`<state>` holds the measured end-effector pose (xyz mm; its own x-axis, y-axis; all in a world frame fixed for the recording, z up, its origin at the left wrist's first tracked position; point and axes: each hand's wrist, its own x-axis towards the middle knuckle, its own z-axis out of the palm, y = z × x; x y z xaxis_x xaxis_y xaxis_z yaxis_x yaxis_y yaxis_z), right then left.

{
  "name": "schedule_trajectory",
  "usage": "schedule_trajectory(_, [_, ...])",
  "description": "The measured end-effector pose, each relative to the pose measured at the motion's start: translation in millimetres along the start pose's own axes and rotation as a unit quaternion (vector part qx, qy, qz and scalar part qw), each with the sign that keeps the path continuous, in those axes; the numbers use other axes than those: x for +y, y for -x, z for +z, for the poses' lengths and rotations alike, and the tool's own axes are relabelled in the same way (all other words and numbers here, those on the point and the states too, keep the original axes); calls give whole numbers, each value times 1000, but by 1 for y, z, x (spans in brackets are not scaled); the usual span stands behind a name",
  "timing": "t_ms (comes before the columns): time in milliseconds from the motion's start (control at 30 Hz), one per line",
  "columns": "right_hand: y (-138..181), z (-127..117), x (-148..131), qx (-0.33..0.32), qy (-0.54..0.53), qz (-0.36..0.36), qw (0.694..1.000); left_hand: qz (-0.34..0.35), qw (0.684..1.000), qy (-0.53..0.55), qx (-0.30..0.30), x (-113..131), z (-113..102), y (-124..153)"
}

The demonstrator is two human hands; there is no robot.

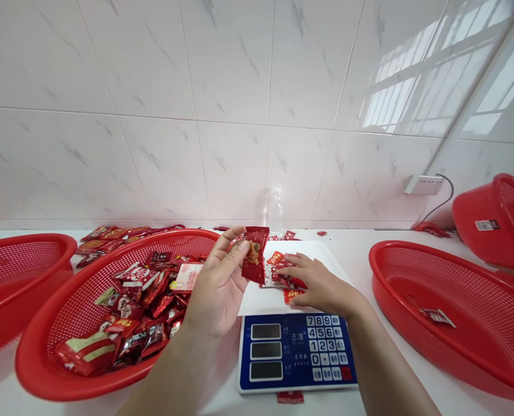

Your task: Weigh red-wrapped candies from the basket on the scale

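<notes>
My left hand (217,289) is raised over the scale and pinches a small red candy packet (254,254) upright between thumb and fingers. My right hand (320,284) lies on the white scale pan (257,297), fingers stretched over several red and white candy packets (283,273). Below them is the scale's blue front panel (294,349) with three displays and a keypad. A red mesh basket (110,312) to the left holds many red candy packets.
Another red basket (14,277) sits at the far left. On the right a large red basket (451,312) holds one packet (436,316), and a tilted red basket (495,219) stands behind it. Loose packets (110,234) lie by the tiled wall. A white power strip (424,185) hangs there.
</notes>
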<state>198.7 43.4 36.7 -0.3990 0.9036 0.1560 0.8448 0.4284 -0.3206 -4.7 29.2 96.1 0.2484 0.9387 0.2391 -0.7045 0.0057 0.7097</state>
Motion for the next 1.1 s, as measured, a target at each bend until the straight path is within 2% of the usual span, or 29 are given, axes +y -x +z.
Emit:
schedule_trajectory(167, [-1, 4, 9, 4, 13, 32, 999, -7, 1000, 1, 3, 0, 1, 1])
schedule_trajectory(267, [-4, 7, 4, 19, 31, 41, 998, -4, 1000, -3, 3, 0, 1, 0])
schedule_trajectory(467, [-20, 30, -40, 97, 65, -2, 993, 7, 1000, -10, 11, 2, 2, 0])
schedule_trajectory(600, [-29, 47, -57, 90, 70, -23, 993, 13, 1000, -13, 14, 4, 2, 2])
schedule_trajectory(800, [-26, 49, -50, 68, 74, -7, 995, 11, 1000, -19, 6, 4, 1, 2])
schedule_trajectory(1100, [-29, 51, -50, 84, 56, -16, 995, 7, 1000, -16, -10, 3, -1, 2])
